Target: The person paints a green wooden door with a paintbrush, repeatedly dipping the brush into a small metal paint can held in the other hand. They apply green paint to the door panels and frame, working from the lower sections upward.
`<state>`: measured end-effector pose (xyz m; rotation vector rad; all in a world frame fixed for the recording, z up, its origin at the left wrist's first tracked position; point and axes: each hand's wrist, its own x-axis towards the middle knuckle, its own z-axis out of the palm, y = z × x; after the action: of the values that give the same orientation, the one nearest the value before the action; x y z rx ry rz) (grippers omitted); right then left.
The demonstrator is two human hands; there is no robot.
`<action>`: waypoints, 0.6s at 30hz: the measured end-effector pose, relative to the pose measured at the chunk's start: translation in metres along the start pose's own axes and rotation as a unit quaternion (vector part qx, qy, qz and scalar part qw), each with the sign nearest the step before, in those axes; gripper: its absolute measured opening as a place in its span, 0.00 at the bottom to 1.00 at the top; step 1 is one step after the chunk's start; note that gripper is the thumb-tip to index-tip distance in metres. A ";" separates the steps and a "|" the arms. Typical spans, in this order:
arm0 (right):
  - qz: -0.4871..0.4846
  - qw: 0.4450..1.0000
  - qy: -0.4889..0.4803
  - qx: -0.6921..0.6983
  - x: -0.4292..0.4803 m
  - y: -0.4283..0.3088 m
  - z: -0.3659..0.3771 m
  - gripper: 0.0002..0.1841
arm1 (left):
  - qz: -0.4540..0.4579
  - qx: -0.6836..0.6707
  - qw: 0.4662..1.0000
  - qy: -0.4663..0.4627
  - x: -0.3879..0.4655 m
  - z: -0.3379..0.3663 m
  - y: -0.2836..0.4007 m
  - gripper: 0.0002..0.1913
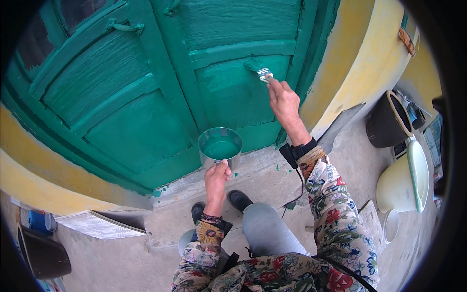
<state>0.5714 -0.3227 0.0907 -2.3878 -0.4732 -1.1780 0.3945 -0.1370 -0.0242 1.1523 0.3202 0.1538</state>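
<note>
My right hand grips the handle of a flat paintbrush, whose bristles touch the upper part of a lower right panel on a green wooden double door. Wet-looking green paint lies around the bristle tips. With my left hand I hold a metal cup by its near side, in front of the door's bottom edge. Green paint fills part of the cup. A door handle, painted green too, is on the left leaf.
Yellow walls flank the doorway above a concrete step with green drips. To the right stand a dark pot, a pale plastic tub and a small white bucket. At left are a patterned board and another dark pot.
</note>
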 end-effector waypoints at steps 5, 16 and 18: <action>0.236 0.958 0.025 0.159 -0.012 0.048 -0.021 0.13 | 0.002 0.005 1.000 0.010 0.000 -0.003 0.001 0.14; 0.402 0.882 -0.028 0.244 -0.031 0.044 -0.005 0.14 | 0.000 -0.001 1.000 -0.001 0.000 -0.002 0.001 0.14; 0.322 0.909 0.041 0.263 -0.025 0.050 -0.012 0.14 | -0.002 0.000 1.000 0.000 -0.001 -0.002 0.000 0.14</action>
<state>0.5730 -0.3738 0.0652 -1.7945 0.0464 -0.7216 0.3928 -0.1358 -0.0242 1.1515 0.3228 0.1512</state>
